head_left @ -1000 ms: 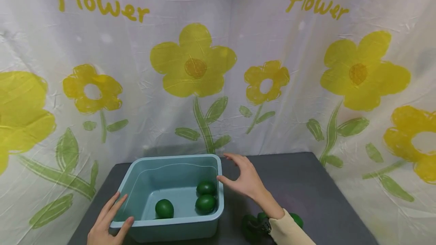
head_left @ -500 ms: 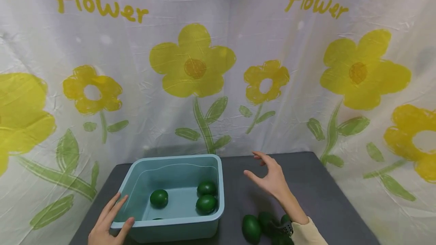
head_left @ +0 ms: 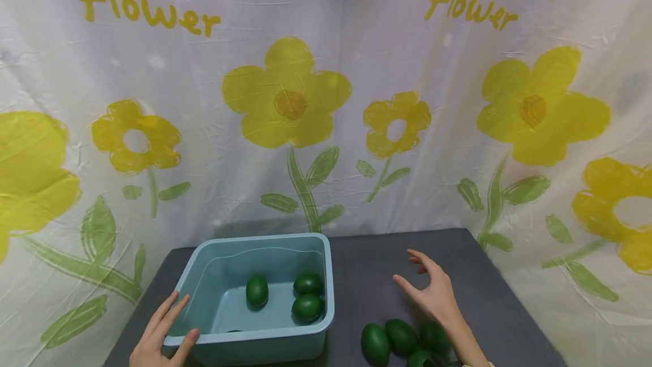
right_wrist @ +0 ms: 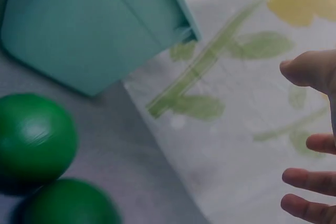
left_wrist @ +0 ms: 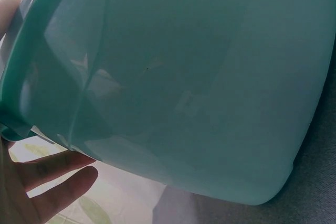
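A blue-green plastic bin (head_left: 260, 350) stands left of the table's middle. Inside it are a dark green egg-shaped fruit (head_left: 257, 292) and two more, one a green fruit (head_left: 308, 308), against the right side. A green sliver shows behind the front rim. My left hand (head_left: 162, 336) rests at the bin's front left corner, its fingers long and spread; in the left wrist view two fingers (left_wrist: 60, 182) stretch beside the wall. To the right, my right hand (head_left: 433, 293) hovers with fingers apart, holding nothing. Several similar fruits, such as one green fruit (head_left: 376, 344), lie below it.
The dark grey table (head_left: 367, 265) extends beyond the bin to the right. A white curtain (head_left: 204, 197) printed with yellow flowers hangs behind and along both sides. In the right wrist view, green fruits (right_wrist: 37, 137) lie near the bin.
My right hand has drawn away from the bin's right rim toward the right and down. Inside the bin, the left fruit has rolled about. The left hand keeps its place.
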Action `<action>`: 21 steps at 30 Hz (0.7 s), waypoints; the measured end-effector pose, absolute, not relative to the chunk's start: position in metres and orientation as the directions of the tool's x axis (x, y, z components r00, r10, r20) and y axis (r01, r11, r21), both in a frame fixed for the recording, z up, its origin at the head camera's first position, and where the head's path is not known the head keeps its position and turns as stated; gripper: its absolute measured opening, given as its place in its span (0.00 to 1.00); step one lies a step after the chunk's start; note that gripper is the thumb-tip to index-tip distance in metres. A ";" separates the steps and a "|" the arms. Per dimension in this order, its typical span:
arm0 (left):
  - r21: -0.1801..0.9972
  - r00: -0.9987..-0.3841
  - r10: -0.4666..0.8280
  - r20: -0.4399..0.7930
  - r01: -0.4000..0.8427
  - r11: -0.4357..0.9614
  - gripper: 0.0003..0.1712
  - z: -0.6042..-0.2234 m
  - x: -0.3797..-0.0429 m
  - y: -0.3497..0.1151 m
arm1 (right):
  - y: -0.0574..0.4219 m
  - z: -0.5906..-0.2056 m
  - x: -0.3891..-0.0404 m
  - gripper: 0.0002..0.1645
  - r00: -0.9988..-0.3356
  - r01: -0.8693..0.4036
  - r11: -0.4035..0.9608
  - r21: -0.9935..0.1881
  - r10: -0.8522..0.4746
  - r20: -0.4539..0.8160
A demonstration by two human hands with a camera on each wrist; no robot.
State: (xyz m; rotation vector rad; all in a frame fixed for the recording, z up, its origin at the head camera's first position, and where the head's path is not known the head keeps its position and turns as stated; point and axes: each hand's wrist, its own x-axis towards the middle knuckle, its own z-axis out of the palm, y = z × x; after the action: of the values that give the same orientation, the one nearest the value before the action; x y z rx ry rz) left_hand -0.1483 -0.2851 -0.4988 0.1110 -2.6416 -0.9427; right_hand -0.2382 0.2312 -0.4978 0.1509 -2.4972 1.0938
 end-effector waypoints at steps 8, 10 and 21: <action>0.615 -0.933 -0.178 0.314 0.057 0.786 0.40 -0.502 -0.149 -0.286 | 0.255 -0.527 -0.217 0.46 -0.974 -0.019 0.729 -0.684 0.141 0.178; 0.623 -0.932 -0.183 0.314 0.057 0.780 0.40 -0.502 -0.149 -0.286 | 0.262 -0.535 -0.212 0.49 -0.981 0.039 0.751 -0.659 0.153 0.116; 0.620 -0.951 -0.170 0.260 0.029 0.784 0.42 -0.498 -0.147 -0.285 | 0.276 -0.569 -0.198 0.60 -0.971 0.218 0.813 -0.540 0.238 -0.034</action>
State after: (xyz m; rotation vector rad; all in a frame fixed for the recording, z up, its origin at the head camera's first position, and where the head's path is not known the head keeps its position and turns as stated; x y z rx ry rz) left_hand -0.1466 -0.2848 -0.4978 0.1083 -2.6737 -0.9366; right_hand -0.1980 0.2760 -0.5690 -0.3726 -2.9574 0.8743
